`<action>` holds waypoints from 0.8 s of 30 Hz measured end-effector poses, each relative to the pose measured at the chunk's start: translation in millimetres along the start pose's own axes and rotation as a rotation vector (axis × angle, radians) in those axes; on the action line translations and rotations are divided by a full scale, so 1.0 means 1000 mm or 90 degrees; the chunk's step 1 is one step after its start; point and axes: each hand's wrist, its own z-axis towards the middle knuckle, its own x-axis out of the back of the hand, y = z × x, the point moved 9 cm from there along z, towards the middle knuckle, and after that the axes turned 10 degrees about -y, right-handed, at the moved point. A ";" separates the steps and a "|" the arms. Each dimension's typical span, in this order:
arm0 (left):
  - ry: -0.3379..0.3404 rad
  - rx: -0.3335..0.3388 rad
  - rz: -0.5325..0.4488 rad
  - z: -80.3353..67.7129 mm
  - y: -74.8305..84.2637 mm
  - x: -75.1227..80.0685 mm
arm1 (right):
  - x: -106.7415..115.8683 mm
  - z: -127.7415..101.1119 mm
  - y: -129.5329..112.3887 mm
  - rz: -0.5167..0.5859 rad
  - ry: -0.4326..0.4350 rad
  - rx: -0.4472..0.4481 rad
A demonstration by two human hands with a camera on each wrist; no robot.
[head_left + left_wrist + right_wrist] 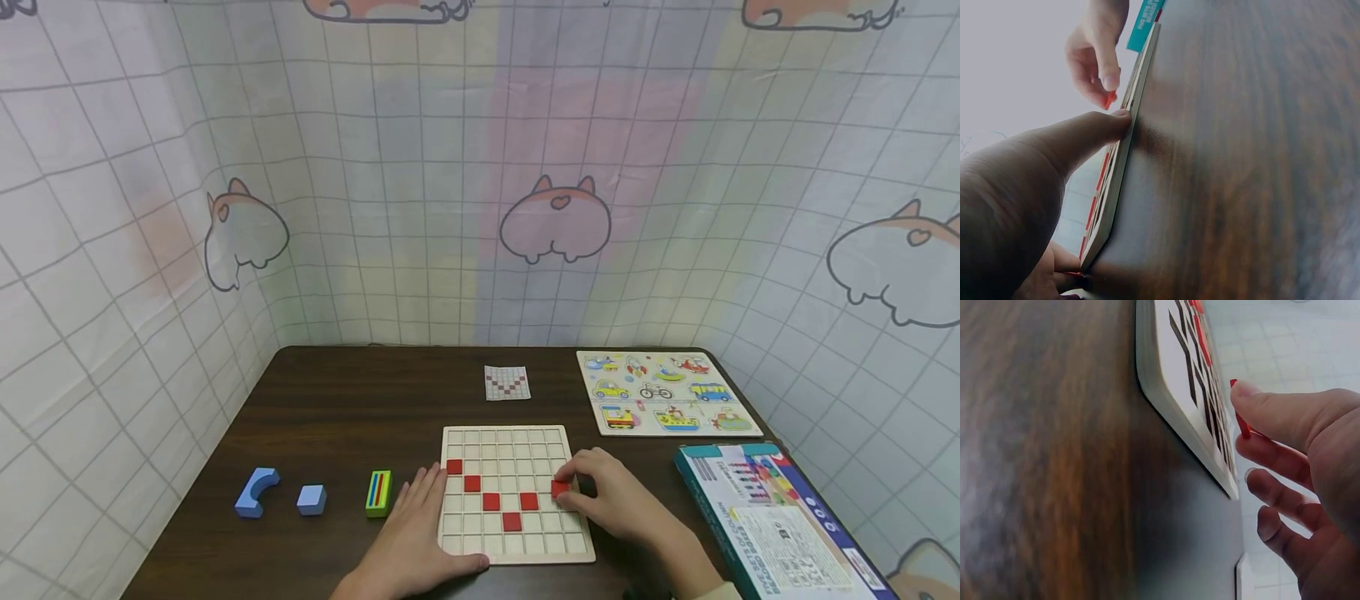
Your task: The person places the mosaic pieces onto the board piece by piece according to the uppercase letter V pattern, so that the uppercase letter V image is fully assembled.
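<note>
A pale wooden grid board [552,546] lies on the dark table, with several red square tiles [512,522] set in its cells. My left hand [412,533] rests at the board's left side with fingers straight, and its thumb [1107,127] touches the front edge. Between thumb and fingertips, my right hand [611,492] pinches one more red tile [559,489] over the board's right part. In the right wrist view this tile [1242,419] appears tilted and apart from the board surface. Behind the board lies a small pattern card [507,383] showing red squares on a grid.
Left of the board are a blue arch block [255,493], a blue cube [311,500] and a green block with coloured stripes [378,494]. A vehicle picture board [671,396] lies at back right. A teal-edged box [780,525] sits right of my right arm.
</note>
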 end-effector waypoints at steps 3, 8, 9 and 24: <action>0.000 0.002 0.002 0.000 0.000 0.000 | -0.003 0.004 0.000 0.007 -0.001 0.002; -0.004 0.008 -0.005 0.002 -0.002 -0.001 | -0.008 0.009 0.001 0.005 0.002 0.003; -0.005 0.009 -0.006 0.002 -0.002 -0.001 | -0.009 0.010 0.002 0.005 0.002 0.002; 0.001 0.003 -0.005 0.002 -0.002 -0.001 | -0.011 0.026 0.003 -0.014 -0.007 -0.009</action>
